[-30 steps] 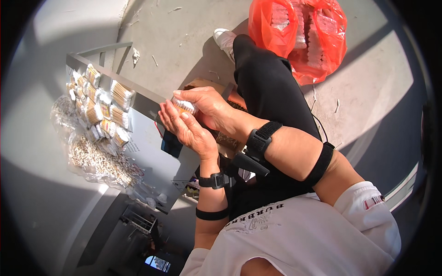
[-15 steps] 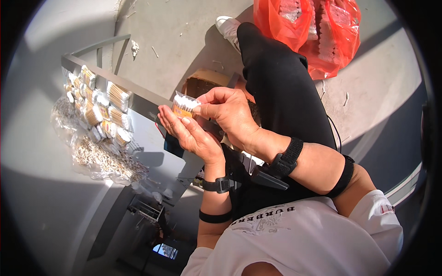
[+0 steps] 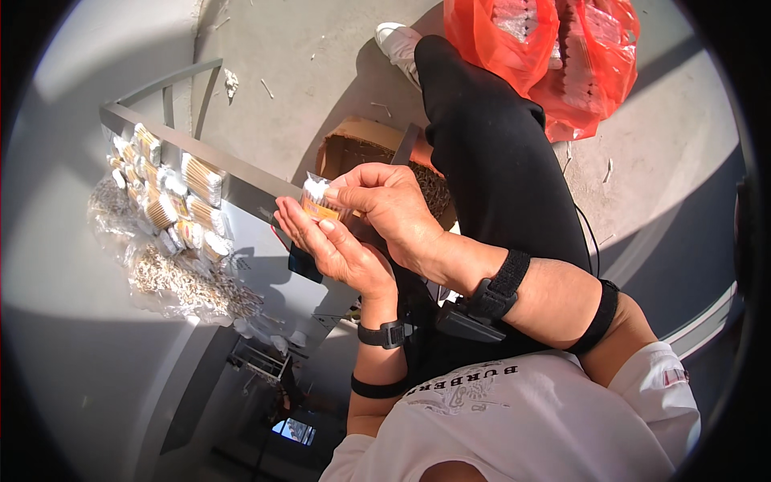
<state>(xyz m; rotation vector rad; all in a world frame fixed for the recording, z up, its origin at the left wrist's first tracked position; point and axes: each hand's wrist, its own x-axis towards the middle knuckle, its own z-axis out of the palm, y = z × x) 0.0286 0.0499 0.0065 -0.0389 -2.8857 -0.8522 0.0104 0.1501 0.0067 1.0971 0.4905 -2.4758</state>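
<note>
A small clear packet of cotton swabs, with white tips and an orange label, rests upright in my left hand. The left fingers lie behind it and the thumb is at its lower front edge. My right hand has its thumb and forefinger pinched at the packet's upper part, over the white tips. Whether the right fingers grip the plastic film or the swabs is hidden.
Left of me, a metal-edged table bears bundles of cotton swabs and a clear bag of loose swabs. Below my hands stands a cardboard box with brown contents. Red plastic bags of packed swabs sit on the floor, among scattered swabs.
My right thumb and forefinger have shifted left, from the packet's side onto its top, covering more of the white tips. The left hand still holds the packet.
</note>
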